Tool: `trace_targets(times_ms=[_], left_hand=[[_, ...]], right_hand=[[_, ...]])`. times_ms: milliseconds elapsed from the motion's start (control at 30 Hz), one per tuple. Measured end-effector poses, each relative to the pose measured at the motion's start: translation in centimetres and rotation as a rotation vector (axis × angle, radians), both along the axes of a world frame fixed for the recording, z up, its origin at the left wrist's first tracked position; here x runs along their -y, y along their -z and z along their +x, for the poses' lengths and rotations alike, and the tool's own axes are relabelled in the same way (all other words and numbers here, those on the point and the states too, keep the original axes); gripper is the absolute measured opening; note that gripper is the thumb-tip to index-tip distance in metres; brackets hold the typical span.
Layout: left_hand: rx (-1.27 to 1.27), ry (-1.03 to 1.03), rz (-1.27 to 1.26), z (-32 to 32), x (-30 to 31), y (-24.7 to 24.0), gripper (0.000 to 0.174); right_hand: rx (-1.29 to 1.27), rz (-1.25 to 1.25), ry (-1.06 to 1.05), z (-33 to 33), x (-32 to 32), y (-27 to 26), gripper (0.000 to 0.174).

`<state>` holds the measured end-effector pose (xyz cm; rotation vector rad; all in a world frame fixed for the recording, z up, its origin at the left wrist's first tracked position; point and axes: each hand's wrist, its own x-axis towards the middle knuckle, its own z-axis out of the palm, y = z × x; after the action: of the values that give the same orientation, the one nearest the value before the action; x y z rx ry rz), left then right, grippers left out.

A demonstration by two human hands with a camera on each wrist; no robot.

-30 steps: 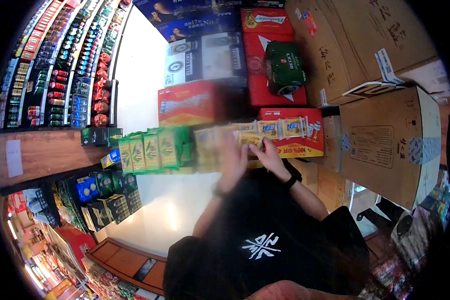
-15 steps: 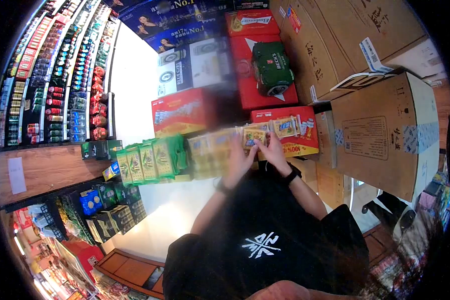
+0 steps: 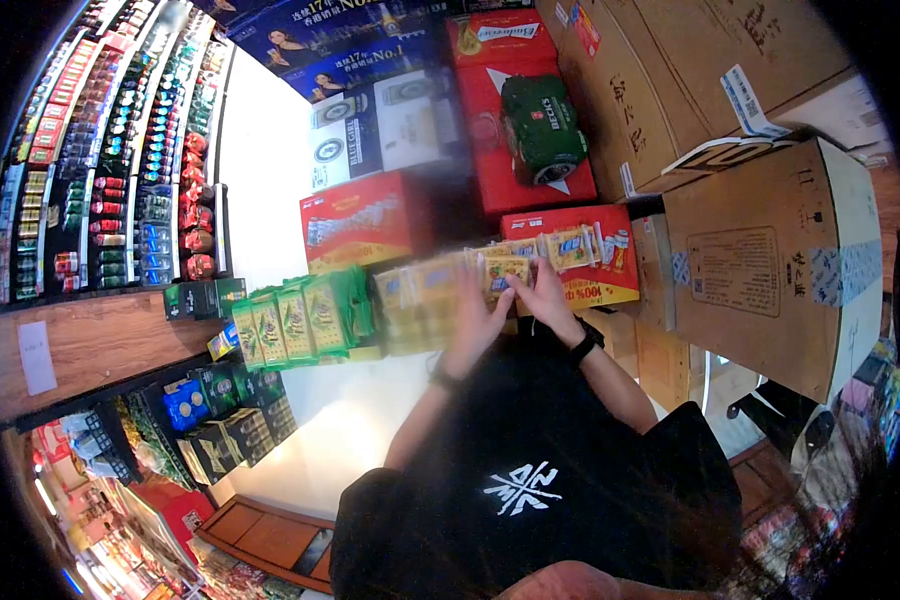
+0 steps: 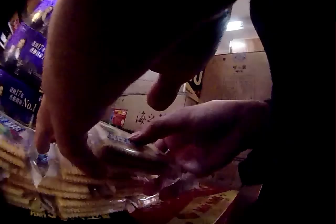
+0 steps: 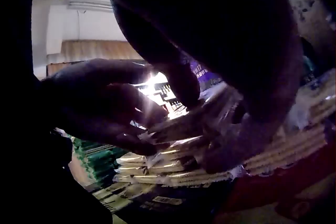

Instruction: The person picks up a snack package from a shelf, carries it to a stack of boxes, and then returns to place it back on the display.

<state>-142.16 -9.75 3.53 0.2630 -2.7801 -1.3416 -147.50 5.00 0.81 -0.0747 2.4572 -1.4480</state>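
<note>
A clear-wrapped biscuit packet [image 3: 508,270] lies on the row of yellow packets [image 3: 420,295], between both hands. The left hand [image 3: 478,330] is at its left side, fingers extended and blurred; in the left wrist view the left hand [image 4: 89,87] reaches down beside the packet [image 4: 123,142], its thumb hanging above. The right hand [image 3: 548,302] holds the packet's right side, and in the left wrist view the right hand [image 4: 210,132] has its thumb on top, other fingers lower. In the right wrist view shadow hides much of the contact.
Green-wrapped packets [image 3: 315,315] stand left of the yellow row. Behind are red cartons [image 3: 355,220], white-and-blue cartons [image 3: 405,130] and a green Beck's pack [image 3: 545,130]. A large brown carton [image 3: 755,270] is at the right, stocked shelves [image 3: 110,190] at the far left.
Since one second ago the left hand has moved slightly right, closer to the packet, and the packet's printed face shows more plainly. Over the last half second the hands have barely moved.
</note>
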Motion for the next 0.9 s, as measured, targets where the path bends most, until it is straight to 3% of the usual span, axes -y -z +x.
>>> trace_targets(times_ms=[133,267,367,467,533,600,700,800,900], left_hand=[[-0.036,-0.001,-0.021,-0.1,-0.3,-0.9,0.064],[-0.054,0.076,-0.036,-0.3,-0.7,-0.3,0.062],[-0.082,0.124,0.056,-1.3,-1.7,-0.2,0.060],[-0.056,0.118,0.129,-2.0,-3.0,-0.7,0.059],[-0.162,0.139,0.059,-2.5,-3.7,-0.3,0.059],[-0.075,0.139,0.153,-2.8,-3.7,-0.1,0.065],[-0.066,0.119,0.103,-2.9,-3.7,0.3,0.063],[-0.070,0.120,0.030,-2.9,-3.8,0.5,0.060],[-0.059,0.159,-0.016,-2.8,-3.7,0.7,0.059]], right_hand=[[0.101,0.050,-0.025,-0.2,-0.2,-3.2,0.057],[0.086,-0.198,0.036,-0.3,-1.0,-3.1,0.045],[0.123,-0.359,0.082,-0.3,-2.7,-0.2,0.047],[0.171,-0.489,0.161,-1.0,-3.8,-0.6,0.044],[0.102,-0.390,0.152,-1.7,-5.1,0.5,0.039],[0.054,-0.244,0.163,-2.4,-6.1,1.2,0.036],[0.070,-0.169,0.109,-3.0,-6.8,0.5,0.041],[0.033,0.057,0.126,-3.2,-6.3,-0.6,0.049],[-0.130,0.113,0.137,-3.0,-5.8,-0.6,0.057]])
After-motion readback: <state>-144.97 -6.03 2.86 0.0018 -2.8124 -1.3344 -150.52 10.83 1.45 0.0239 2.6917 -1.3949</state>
